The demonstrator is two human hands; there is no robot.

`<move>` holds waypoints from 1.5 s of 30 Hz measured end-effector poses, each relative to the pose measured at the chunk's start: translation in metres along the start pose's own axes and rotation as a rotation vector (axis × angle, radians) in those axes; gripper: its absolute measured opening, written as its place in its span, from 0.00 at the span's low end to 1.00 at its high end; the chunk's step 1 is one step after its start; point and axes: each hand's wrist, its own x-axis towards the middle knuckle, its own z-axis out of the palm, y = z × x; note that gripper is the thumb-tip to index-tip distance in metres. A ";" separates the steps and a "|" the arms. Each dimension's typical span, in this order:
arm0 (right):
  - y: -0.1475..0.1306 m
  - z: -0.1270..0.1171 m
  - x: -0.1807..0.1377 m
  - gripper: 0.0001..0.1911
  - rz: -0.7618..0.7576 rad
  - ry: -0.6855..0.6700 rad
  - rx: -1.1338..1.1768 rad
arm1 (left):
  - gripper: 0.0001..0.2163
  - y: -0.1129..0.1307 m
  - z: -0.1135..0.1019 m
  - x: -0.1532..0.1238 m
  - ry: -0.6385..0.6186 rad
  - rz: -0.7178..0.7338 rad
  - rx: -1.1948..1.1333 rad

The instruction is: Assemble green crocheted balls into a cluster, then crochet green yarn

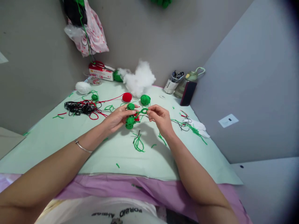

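Observation:
My left hand (118, 117) grips a small crocheted piece (130, 121), made of round green lobes with a bit of red at its right side. A green loop (144, 110) sticks out from the piece toward the right. My right hand (160, 117) pinches the far side of this loop between thumb and fingers. Both hands are raised a little above the table, close together. A thin strand runs below the loop between the hands; what it is I cannot make out. Just behind them lie a green yarn ball (145, 100) and a red yarn ball (127, 97).
Tangled black yarn (80, 108) and a white yarn ball (83, 88) lie left. White stuffing (141, 79) is heaped at the back, beside a box (101, 73) with red-handled scissors (98, 64). A pen cup (170, 86), phone (188, 93) and bottle (192, 75) stand right. Green yarn scraps (139, 143) lie in front.

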 end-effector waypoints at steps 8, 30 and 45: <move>-0.004 -0.002 0.002 0.10 0.125 0.038 0.262 | 0.30 0.004 0.000 -0.005 -0.158 -0.077 0.138; -0.004 -0.003 0.003 0.12 0.160 0.017 0.306 | 0.26 -0.004 -0.007 0.001 -0.222 0.002 0.190; 0.001 -0.009 0.008 0.11 0.133 0.148 0.268 | 0.16 0.000 -0.006 -0.001 -0.161 -0.017 0.155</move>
